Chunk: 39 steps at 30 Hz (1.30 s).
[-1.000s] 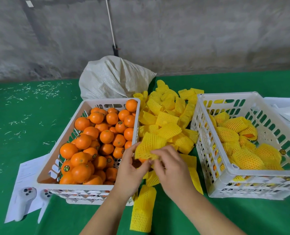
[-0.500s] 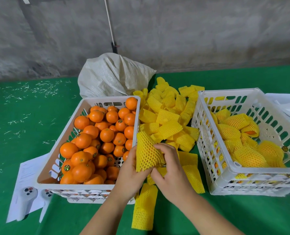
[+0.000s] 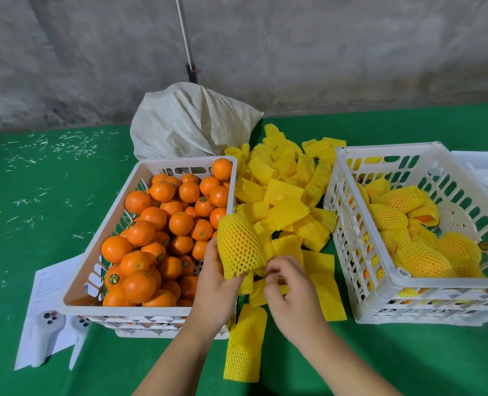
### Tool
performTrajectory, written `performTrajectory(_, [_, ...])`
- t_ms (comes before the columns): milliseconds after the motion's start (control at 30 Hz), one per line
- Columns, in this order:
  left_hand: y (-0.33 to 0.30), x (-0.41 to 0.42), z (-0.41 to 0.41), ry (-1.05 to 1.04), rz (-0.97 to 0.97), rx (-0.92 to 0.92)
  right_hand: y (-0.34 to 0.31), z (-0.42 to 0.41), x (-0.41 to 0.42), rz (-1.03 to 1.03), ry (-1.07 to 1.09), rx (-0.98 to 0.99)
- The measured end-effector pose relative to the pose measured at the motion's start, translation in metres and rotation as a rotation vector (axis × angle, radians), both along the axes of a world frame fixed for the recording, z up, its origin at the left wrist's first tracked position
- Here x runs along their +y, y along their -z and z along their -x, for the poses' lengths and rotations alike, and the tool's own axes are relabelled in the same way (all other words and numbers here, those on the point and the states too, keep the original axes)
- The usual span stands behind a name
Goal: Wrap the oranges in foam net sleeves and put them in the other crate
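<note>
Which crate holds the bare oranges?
The left crate, beside the left hand: its oranges are unwrapped. The right crate holds only fruit already in yellow sleeves.

We see the crate of oranges (image 3: 157, 241) on the left and the second crate (image 3: 408, 292) on the right, a heap of sleeves (image 3: 282, 192) between them. A sack (image 3: 191, 121) sits behind the left crate; papers (image 3: 51, 284) lie at its left front corner.
</note>
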<state>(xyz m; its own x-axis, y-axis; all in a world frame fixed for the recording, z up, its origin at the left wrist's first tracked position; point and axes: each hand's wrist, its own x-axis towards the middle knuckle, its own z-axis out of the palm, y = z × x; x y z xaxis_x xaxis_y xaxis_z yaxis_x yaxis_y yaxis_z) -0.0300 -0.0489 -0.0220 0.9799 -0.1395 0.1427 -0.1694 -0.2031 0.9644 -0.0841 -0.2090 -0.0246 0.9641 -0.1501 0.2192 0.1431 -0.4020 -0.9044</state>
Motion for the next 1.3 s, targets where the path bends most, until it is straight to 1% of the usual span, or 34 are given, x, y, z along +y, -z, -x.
performTrajectory(67, [0.000,0.000,0.001,0.006,-0.025,0.003,-0.012,0.000,0.001,-0.241,0.112,0.055])
performTrajectory(100, [0.001,-0.001,0.001,0.019,-0.046,0.009,-0.018,-0.002,0.003,-0.317,0.088,0.103])
performTrajectory(167, [0.003,-0.002,0.002,0.057,-0.086,0.016,-0.026,-0.006,0.011,-0.391,-0.034,0.203])
performTrajectory(233, [0.004,-0.002,0.004,0.077,-0.122,0.007,-0.032,-0.010,0.019,-0.414,-0.107,0.266])
performTrajectory(300, [0.002,-0.002,0.004,0.057,-0.139,0.001,-0.033,-0.009,0.022,-0.428,-0.115,0.293])
performTrajectory(500, [0.002,-0.003,0.003,-0.013,-0.131,0.004,-0.026,-0.007,0.014,-0.504,-0.214,0.447])
performTrajectory(700, [-0.001,-0.003,0.002,0.090,-0.158,0.054,-0.020,-0.012,-0.001,-0.528,-0.221,0.378])
performTrajectory(800, [-0.005,-0.003,0.006,0.227,-0.190,0.032,-0.020,-0.014,-0.008,-0.521,-0.227,0.340])
performTrajectory(867, [-0.008,0.000,0.008,0.363,-0.150,0.092,-0.019,-0.015,-0.013,-0.502,-0.200,0.298])
performTrajectory(933, [-0.014,0.002,0.009,0.428,-0.036,0.198,-0.019,-0.014,-0.018,-0.482,-0.158,0.282])
performTrajectory(1000, [-0.021,-0.001,0.008,0.382,0.031,0.250,-0.019,-0.011,-0.022,-0.470,-0.156,0.298])
performTrajectory(1133, [-0.035,-0.017,-0.002,0.306,0.116,0.384,-0.026,-0.009,-0.033,-0.418,-0.282,0.353])
performTrajectory(1233, [-0.035,-0.025,-0.005,0.272,0.187,0.448,-0.032,-0.010,-0.042,-0.492,-0.313,0.401])
performTrajectory(1300, [-0.033,-0.028,-0.004,0.269,0.303,0.512,-0.034,-0.010,-0.047,-0.530,-0.330,0.411])
